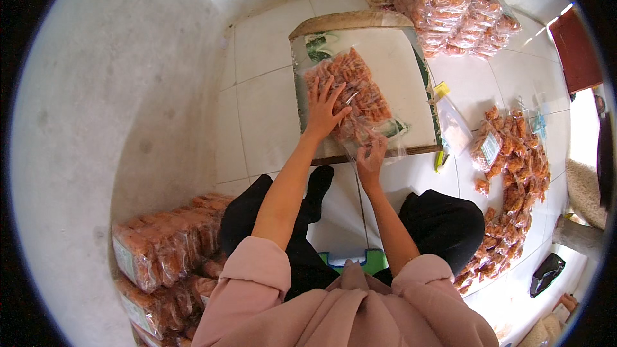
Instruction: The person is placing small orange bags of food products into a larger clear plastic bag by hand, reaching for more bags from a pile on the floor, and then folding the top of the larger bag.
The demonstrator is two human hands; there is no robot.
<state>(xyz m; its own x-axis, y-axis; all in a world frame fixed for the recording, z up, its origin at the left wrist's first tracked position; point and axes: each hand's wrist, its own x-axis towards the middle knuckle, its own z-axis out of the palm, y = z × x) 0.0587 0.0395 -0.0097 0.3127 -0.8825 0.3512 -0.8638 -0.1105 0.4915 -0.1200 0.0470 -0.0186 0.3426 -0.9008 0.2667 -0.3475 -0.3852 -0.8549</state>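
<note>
A clear plastic bag of orange-brown snacks (366, 90) lies flat on a low wooden-edged board (402, 58) in front of me. Spread across the left side of this bag is my left hand (326, 108), open, its palm and fingers resting on the plastic. At the bag's near end, where the clear plastic is loose and crumpled, my right hand (371, 156) has its fingers closed on the film. The snacks fill the far part of the bag, and part of them is hidden under my left hand.
Stacked bags of snacks (437, 6) stand at the far right, and more packs (154, 244) are piled at lower left by the wall. Many small snack packets (514, 173) lie on the right floor. A yellow-topped plastic pouch (453, 122) sits beside the board.
</note>
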